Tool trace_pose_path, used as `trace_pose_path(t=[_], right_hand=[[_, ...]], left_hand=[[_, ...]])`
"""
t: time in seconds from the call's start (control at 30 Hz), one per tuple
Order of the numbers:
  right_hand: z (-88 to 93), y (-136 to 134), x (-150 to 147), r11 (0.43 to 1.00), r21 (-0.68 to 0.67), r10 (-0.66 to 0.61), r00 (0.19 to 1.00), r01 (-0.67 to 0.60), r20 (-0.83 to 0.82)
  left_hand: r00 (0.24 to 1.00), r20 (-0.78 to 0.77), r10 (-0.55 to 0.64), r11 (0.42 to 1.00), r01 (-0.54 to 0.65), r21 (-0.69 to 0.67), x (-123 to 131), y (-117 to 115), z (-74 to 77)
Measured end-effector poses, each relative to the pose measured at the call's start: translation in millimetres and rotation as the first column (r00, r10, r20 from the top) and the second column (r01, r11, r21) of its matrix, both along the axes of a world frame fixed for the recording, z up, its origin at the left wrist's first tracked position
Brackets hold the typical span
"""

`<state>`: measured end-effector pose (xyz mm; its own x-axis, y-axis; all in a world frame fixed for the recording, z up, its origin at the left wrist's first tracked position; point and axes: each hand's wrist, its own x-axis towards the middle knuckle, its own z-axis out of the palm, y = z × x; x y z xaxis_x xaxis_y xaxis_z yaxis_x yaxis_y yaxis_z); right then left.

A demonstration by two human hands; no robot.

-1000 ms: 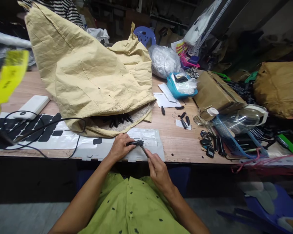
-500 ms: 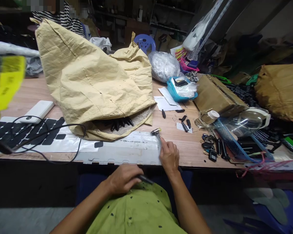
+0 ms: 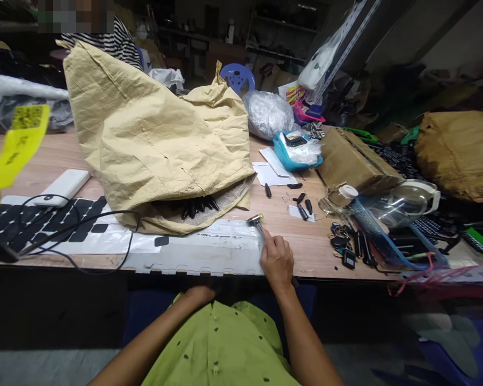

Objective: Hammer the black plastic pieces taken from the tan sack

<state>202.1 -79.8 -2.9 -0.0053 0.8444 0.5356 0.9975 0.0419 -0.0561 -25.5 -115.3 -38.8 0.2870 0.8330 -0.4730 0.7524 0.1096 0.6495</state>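
My right hand (image 3: 277, 260) is closed around the handle of a small hammer (image 3: 256, 220). The hammer has a metal head with a yellow tip and rests over the right end of a grey plastic sheet (image 3: 213, 254) at the table's front edge. My left hand (image 3: 201, 294) is low in front of my green shirt, below the table edge. Its fingers are lost in the dark there, so whatever they hold is hidden. Behind the sheet lies a large tan paper sack (image 3: 165, 134), its mouth facing me. Several black pieces (image 3: 199, 205) show inside that mouth.
Loose black pieces (image 3: 301, 209) lie right of the hammer, near key fobs (image 3: 348, 258) and a blue basket (image 3: 372, 241). A glass jug (image 3: 410, 201), cardboard box (image 3: 356, 161) and teal basket (image 3: 279, 153) stand behind. Left are a white power bank (image 3: 64, 187) and a cable (image 3: 134, 230).
My left hand has dropped lower, below the table edge; the dark rod-like piece it held is out of sight. My right hand keeps the hammer in nearly the same place. The view has shifted slightly.
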Motion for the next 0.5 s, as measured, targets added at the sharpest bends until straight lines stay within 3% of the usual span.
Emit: trace_pose_path(t=[0.13, 0.2, 0.27, 0.33, 0.4, 0.43, 0.5], right_hand=[[0.5, -0.6, -0.1, 1.0, 0.003, 0.005, 1.0, -0.005, 0.0], [0.3, -0.9, 0.9, 1.0, -0.009, 0.012, 1.0, -0.012, -0.012], [-0.9, -1.2, 2.5, 1.0, -0.011, 0.018, 1.0, -0.018, -0.02], [-2.8, -1.1, 4.4, 1.0, -0.001, 0.027, 0.999, -0.027, -0.025], [-5.0, -0.6, 5.9, 0.999, 0.017, 0.04, 0.999, -0.04, -0.023], [-5.8, -0.3, 6.2, 0.999, 0.029, 0.046, 0.999, -0.046, -0.017], [-6.5, 0.3, 6.1, 0.997, 0.06, 0.049, 0.999, -0.049, 0.007]], left_hand=[[0.949, 0.111, -0.296, 0.954, 0.299, -0.01, -9.3, -7.2, 57.6], [0.923, 0.249, -0.292, 0.956, 0.288, 0.052, -14.2, 4.7, 90.4], [0.954, 0.247, -0.168, 0.975, 0.125, 0.183, -19.6, 28.0, 113.0], [0.991, 0.095, 0.091, 0.905, -0.122, 0.407, -26.0, 58.2, 120.5], [0.935, -0.053, 0.352, 0.758, -0.251, 0.602, -32.9, 88.7, 116.2], [0.889, -0.109, 0.444, 0.715, -0.279, 0.641, -36.0, 102.0, 111.9], [0.811, -0.209, 0.546, 0.711, -0.317, 0.627, -40.8, 122.2, 104.0]])
